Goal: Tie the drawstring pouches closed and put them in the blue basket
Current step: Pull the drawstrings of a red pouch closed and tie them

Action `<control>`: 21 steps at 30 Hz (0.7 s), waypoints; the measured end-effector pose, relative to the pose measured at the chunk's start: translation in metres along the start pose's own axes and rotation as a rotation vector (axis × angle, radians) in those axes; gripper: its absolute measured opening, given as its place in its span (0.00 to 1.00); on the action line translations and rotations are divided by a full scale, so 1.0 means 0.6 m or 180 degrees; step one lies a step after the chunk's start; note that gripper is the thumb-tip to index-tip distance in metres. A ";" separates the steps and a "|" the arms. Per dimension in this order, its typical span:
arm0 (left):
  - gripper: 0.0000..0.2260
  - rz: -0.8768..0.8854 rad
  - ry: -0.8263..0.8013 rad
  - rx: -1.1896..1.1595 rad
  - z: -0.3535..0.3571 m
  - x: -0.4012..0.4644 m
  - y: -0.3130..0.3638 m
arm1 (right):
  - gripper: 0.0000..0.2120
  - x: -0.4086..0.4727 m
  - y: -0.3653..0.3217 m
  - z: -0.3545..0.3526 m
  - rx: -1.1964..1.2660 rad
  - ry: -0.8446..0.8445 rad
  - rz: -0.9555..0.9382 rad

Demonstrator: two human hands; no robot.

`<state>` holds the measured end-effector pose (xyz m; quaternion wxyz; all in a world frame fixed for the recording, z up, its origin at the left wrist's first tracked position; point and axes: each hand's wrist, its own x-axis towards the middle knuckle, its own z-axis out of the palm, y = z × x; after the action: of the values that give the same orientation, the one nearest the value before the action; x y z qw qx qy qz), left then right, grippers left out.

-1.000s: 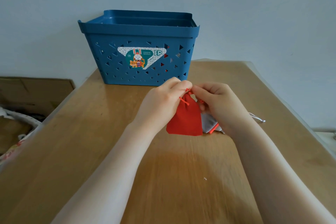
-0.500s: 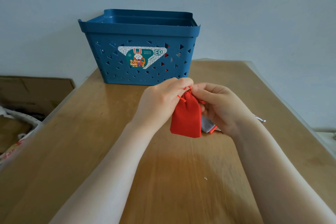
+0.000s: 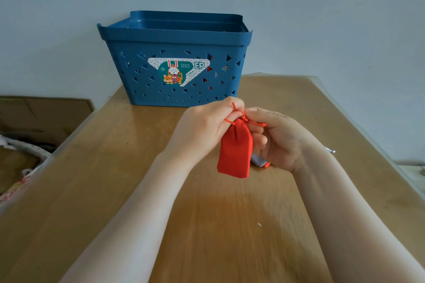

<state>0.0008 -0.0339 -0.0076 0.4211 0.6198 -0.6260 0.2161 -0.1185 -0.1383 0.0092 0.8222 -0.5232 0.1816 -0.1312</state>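
A red drawstring pouch [image 3: 235,150] hangs above the wooden table [image 3: 115,190], its neck gathered at the top. My left hand [image 3: 204,128] pinches the red cord on the pouch's left side. On the right side my right hand [image 3: 278,135] pinches the other cord end, fingers curled behind the pouch. The blue basket [image 3: 174,39] stands at the table's far edge, just beyond my hands. Red shows through some holes on its right side. A grey pouch [image 3: 258,160] with a red edge lies under my right hand, mostly hidden.
A grey cord end [image 3: 330,150] pokes out past my right wrist. Cardboard [image 3: 46,112] and a heap of cloth lie on the floor left of the table. The wall stands close behind the basket.
The pouch's neck has been drawn tighter and the pouch now hangs narrower and straighter. Both hands have shifted slightly on the cords.
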 end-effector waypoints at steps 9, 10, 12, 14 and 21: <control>0.02 -0.0082 -0.0109 -0.0468 0.002 0.003 0.015 | 0.07 -0.016 -0.015 -0.006 -0.0062 -0.0079 0.0005; 0.03 -0.0159 -0.0161 -0.0578 0.002 0.003 0.016 | 0.06 -0.017 -0.016 -0.007 -0.0115 -0.0098 0.0003; 0.04 -0.0382 -0.0254 -0.0765 0.002 0.003 0.018 | 0.04 -0.018 -0.017 -0.008 -0.0197 -0.0114 0.0024; 0.05 -0.0507 -0.0304 -0.0818 0.003 0.001 0.017 | 0.04 -0.018 -0.017 -0.007 -0.0326 -0.0083 0.0041; 0.03 -0.0138 -0.0311 -0.0626 0.001 0.007 0.017 | 0.13 -0.023 -0.023 -0.014 -0.0626 -0.0318 -0.0024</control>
<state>-0.0087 -0.0353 -0.0018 0.4533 0.5987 -0.6504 0.1141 -0.1351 -0.1452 0.0204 0.7745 -0.6079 0.1504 -0.0896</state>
